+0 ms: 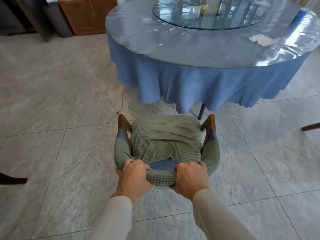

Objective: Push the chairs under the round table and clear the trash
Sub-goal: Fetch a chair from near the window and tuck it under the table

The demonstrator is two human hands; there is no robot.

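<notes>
A wooden chair (166, 135) with a green checked cover stands on the tiled floor, its seat facing the round table (199, 54). The table has a blue cloth under clear plastic and a glass turntable (207, 16). Between the chair's front and the hanging cloth is a short gap. My left hand (134, 176) and my right hand (190, 176) both grip the top of the chair's curved backrest, side by side. Crumpled white tissue (261, 39) lies on the table's right side. A blue and white object (301, 13) lies at the far right edge.
A brown wooden cabinet (86, 14) and dark furniture (34, 16) stand against the far wall on the left. Another chair's leg (310, 126) pokes in at the right edge, and a dark leg (13, 181) at the left edge. Open tiled floor surrounds the chair.
</notes>
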